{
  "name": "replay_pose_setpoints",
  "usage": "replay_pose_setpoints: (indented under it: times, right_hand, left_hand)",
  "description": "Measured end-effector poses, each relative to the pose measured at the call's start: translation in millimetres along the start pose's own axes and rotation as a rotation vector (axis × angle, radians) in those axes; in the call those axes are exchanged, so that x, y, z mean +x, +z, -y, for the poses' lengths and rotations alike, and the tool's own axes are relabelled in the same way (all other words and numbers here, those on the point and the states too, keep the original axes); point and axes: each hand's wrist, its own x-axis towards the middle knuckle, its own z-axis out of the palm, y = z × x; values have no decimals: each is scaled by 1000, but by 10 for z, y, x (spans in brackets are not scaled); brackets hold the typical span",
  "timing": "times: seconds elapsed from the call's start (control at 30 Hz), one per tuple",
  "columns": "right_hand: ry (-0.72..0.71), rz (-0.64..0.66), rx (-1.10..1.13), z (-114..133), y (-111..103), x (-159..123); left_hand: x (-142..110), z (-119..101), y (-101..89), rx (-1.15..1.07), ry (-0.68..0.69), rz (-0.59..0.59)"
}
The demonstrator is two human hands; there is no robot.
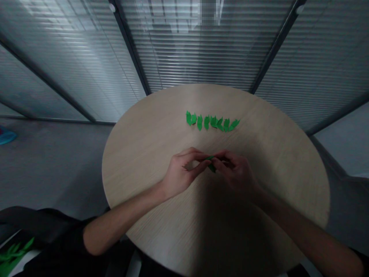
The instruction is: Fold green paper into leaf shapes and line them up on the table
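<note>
Both of my hands meet above the middle of the round wooden table [138, 142]. Between their fingertips is a small green leaf [212, 167], partly hidden by the fingers. My left hand [183, 171] pinches it from the left with thumb and forefinger. From the right, my right hand [235, 169] grips the same leaf, its fingers curled and in shadow. Beyond the hands, several green leaves [206, 122] lie side by side in a rough row on the tabletop, some touching or overlapping.
At the lower left, more green leafy pieces [17, 252] rest on something white beside a dark chair-like shape [37, 221]. Glass partitions with blinds [198, 57] stand right behind the table's far edge. A blue object [6, 135] is on the floor at far left.
</note>
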Motion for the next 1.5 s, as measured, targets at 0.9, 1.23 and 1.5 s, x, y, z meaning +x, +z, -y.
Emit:
replay_pose_setpoints:
  times: [0.9,1.23,1.5]
  right_hand:
    - [154,235,67,-77,-28,62]
    - [117,252,86,-56,14,50]
    - [92,256,15,-31,-20,39]
  left_hand:
    - [68,103,63,-500,-555,57]
    - [43,98,66,-377,-466,53]
    - [34,101,84,-314,-439,121]
